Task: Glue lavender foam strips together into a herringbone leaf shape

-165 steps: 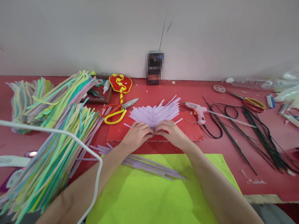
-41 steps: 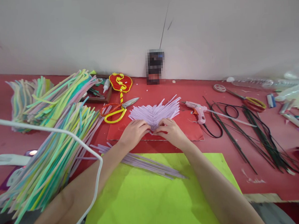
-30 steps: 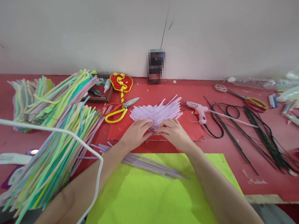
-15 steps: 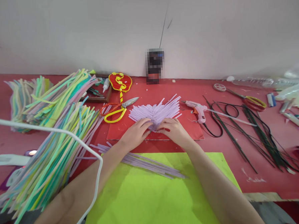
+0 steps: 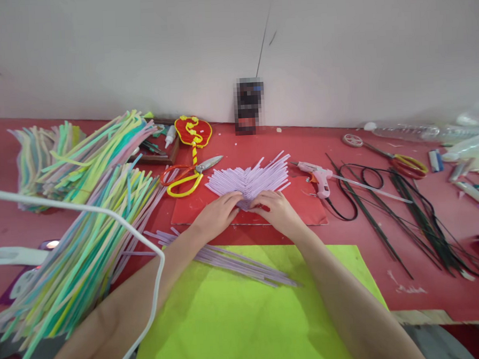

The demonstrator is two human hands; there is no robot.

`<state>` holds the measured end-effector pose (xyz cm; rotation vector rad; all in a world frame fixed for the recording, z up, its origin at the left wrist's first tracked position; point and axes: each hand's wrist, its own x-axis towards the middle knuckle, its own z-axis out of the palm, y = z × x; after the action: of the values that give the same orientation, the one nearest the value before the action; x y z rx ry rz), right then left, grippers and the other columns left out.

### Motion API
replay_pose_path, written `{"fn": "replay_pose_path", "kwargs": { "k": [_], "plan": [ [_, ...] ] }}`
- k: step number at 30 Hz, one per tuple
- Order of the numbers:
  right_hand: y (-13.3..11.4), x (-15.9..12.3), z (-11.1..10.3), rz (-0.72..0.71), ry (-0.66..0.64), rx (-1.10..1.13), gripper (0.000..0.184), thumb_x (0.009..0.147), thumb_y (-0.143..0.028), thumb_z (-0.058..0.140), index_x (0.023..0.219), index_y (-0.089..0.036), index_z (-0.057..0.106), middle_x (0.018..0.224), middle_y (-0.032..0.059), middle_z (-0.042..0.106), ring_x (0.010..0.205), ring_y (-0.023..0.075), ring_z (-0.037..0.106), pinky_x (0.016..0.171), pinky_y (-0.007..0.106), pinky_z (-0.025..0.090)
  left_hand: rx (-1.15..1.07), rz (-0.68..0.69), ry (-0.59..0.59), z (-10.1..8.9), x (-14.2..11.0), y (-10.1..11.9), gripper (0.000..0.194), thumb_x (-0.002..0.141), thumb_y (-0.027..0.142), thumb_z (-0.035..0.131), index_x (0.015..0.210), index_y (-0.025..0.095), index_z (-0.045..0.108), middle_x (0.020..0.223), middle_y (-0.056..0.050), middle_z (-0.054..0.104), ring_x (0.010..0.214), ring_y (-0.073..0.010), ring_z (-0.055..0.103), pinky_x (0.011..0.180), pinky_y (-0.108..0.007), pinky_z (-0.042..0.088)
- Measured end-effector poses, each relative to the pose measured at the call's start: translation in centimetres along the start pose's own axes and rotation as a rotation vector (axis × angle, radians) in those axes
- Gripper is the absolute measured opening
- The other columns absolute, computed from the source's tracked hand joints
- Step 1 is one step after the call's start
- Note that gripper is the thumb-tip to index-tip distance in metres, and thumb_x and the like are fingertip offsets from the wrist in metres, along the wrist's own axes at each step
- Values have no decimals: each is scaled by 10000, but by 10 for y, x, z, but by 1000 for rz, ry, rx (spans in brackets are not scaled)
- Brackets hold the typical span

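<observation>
A fan of lilac pipe cleaners [image 5: 247, 180], laid in a V-shaped chevron, rests over a red board [image 5: 301, 211]. My left hand [image 5: 221, 212] pinches its lower left edge near the point. On the opposite side, the fingers and thumb of my right hand [image 5: 273, 207] close on the lower right edge. My fingers partly hide the bottom of the fan. Closer to me, loose lilac pipe cleaners [image 5: 244, 265] lie across a yellow-green sheet [image 5: 239, 319], partly under my left forearm.
Bundles of coloured pipe cleaners [image 5: 86, 252] cover the left side. Scissors [image 5: 187, 182] lie left of the board, a pink glue gun [image 5: 320, 178] right of it. Dark green wires [image 5: 422, 218] spread farther right. A white cable [image 5: 117, 223] crosses in front of my left arm.
Both hands stay at the lower edges of the lilac fan, with only a very slight shift of the fingers. Everything else is where it was.
</observation>
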<state>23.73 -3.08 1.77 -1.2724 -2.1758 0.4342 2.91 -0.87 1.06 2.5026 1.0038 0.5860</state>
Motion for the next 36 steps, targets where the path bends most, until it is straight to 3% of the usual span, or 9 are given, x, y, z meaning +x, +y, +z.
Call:
{"fn": "replay_pose_path", "kwargs": {
  "k": [8,15,25,29,33,36],
  "plan": [
    [4,-1,-4,9,22,50,82,850,-194,603,794,-223,656,827,13,663,815,174,603,796,323,432,32,27,18,-1,0,0,303,873,95,463,1158,178,524,1282,-84,553,1202,-197,523,1044,-387,434],
    [18,-4,-6,49,198,50,193,896,-207,511,972,-210,689,896,56,618,861,183,598,819,325,475,47,36,11,-1,0,1,302,879,108,473,1169,175,524,1292,-85,545,1200,-200,523,1050,-390,428],
    [19,1,2,70,188,-55,219,912,-292,484,950,-241,694,905,77,603,903,227,561,867,408,467,-30,56,28,-1,3,4,335,850,98,499,1171,192,518,1263,-92,531,1205,-209,505,1048,-415,424],
    [20,1,3,76,193,-47,213,911,-295,486,941,-242,690,902,74,601,901,224,561,862,399,467,6,-3,216,-7,3,0,298,854,80,462,1120,192,533,1210,-90,565,1177,-217,519,1035,-419,430],
    [20,1,3,74,205,-49,204,910,-290,494,925,-225,687,892,75,594,886,218,558,855,384,461,53,-239,508,-13,2,-15,332,842,40,402,1130,170,500,1155,-115,580,1146,-227,531,1017,-427,435],
    [20,1,3,77,198,-51,203,910,-285,497,924,-213,687,891,76,595,889,218,554,862,383,449,33,-348,570,-12,2,-29,392,807,11,401,1156,177,467,1169,-114,572,1134,-227,545,1037,-460,407]
  ]
}}
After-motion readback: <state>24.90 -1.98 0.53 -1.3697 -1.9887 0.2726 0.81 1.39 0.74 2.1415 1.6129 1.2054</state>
